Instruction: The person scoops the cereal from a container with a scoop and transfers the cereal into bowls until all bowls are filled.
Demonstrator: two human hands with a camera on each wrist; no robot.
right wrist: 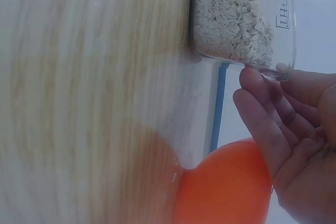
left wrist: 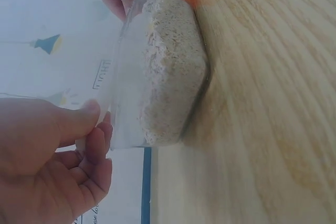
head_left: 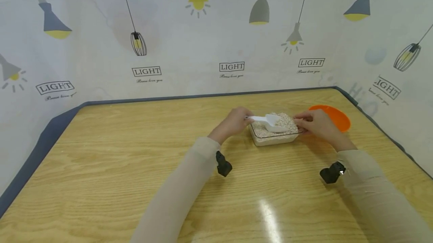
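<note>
A clear rectangular container (head_left: 275,140) full of oat flakes (left wrist: 176,56) stands on the table. My left hand (head_left: 235,123) pinches the handle of a white scoop (head_left: 267,121) between thumb and fingers at the container's left side. The scoop's bowl lies over the oats, partly among them. At the opposite end, my right hand (head_left: 316,123) pinches the container's rim, thumb on the inner side and fingers outside, as the right wrist view shows. An orange bowl (head_left: 333,118) sits just behind and to the right of my right hand, which hides part of it.
The wooden table (head_left: 135,167) extends left and toward me. Its far edge meets a pale backdrop (head_left: 189,47) printed with hanging lamps. A black wrist camera (head_left: 223,164) is strapped to the left sleeve, another camera (head_left: 332,172) to the right one.
</note>
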